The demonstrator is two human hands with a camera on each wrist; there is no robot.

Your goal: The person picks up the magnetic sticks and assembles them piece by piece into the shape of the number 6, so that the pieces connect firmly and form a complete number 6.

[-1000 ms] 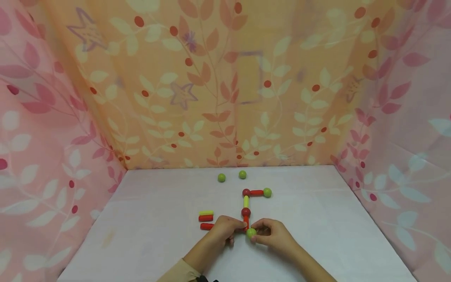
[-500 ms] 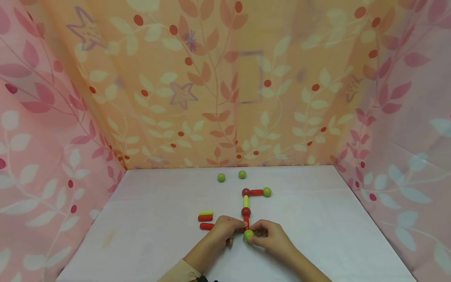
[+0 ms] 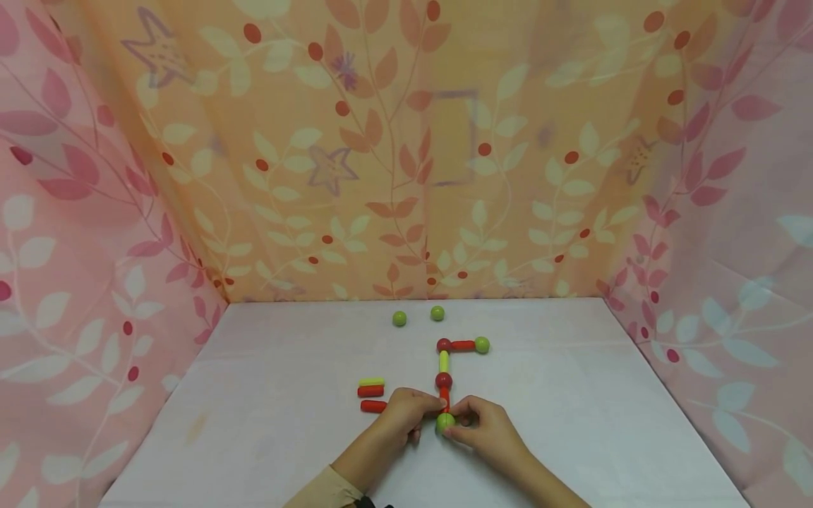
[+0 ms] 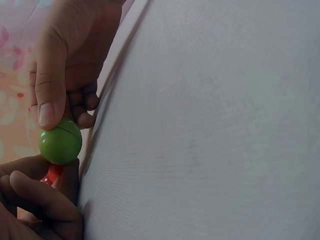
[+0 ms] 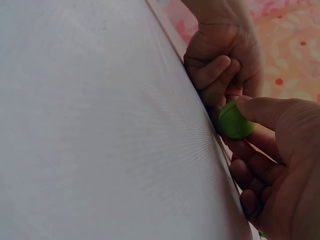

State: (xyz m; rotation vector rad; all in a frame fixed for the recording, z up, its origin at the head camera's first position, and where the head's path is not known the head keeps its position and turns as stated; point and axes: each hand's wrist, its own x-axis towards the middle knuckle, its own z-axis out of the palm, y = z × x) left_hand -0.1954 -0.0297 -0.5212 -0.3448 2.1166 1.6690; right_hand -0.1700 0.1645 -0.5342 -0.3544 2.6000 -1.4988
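On the table lies a joined chain of rods and balls: a green ball (image 3: 483,345), a red rod (image 3: 463,346), a dark red ball (image 3: 444,346), a yellow rod (image 3: 444,362), a second dark red ball (image 3: 443,381) and a near red rod (image 3: 444,396). My left hand (image 3: 406,409) pinches that near rod between thumb and fingers. At its near end, my right hand (image 3: 485,423) pinches another green ball (image 4: 60,142), right against the rod. In the right wrist view the thumb presses on this grooved ball (image 5: 235,121). Fingers partly hide the rod.
Left of my left hand lie a loose yellow rod (image 3: 371,382), a red rod (image 3: 371,391) and another red rod (image 3: 373,406). Two loose green balls, one on the left (image 3: 399,319) and one on the right (image 3: 437,312), sit near the table's back edge. Patterned cloth (image 3: 406,176) surrounds the table.
My right hand has shifted slightly left with the green ball, bringing it from the right of the near rod's end into line with it. The left hand keeps its hold on the rod.
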